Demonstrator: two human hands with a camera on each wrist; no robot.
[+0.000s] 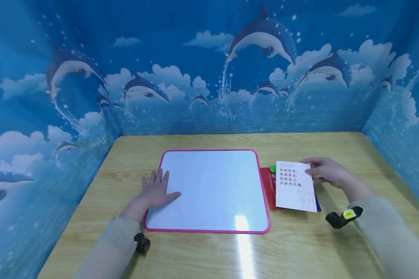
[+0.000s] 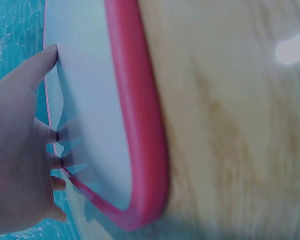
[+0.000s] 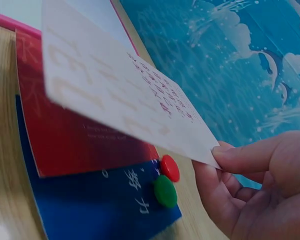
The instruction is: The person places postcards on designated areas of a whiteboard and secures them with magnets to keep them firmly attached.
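My right hand (image 1: 324, 172) pinches a white printed card (image 1: 293, 190) by its upper right edge, between thumb and fingers. In the right wrist view the card is tilted and raised above a red card (image 3: 85, 140) and a blue card (image 3: 105, 205), which overlap on the table. A red round magnet (image 3: 170, 168) and a green one (image 3: 165, 191) lie at the blue card's edge. My left hand (image 1: 156, 190) rests with spread fingers on the left edge of a whiteboard (image 1: 213, 186) with a pink frame.
The whiteboard lies flat on the wooden table (image 1: 195, 255), just left of the cards. A blue curtain (image 1: 195, 108) with dolphins hangs behind the table and at both sides. A light reflection crosses the board's lower right.
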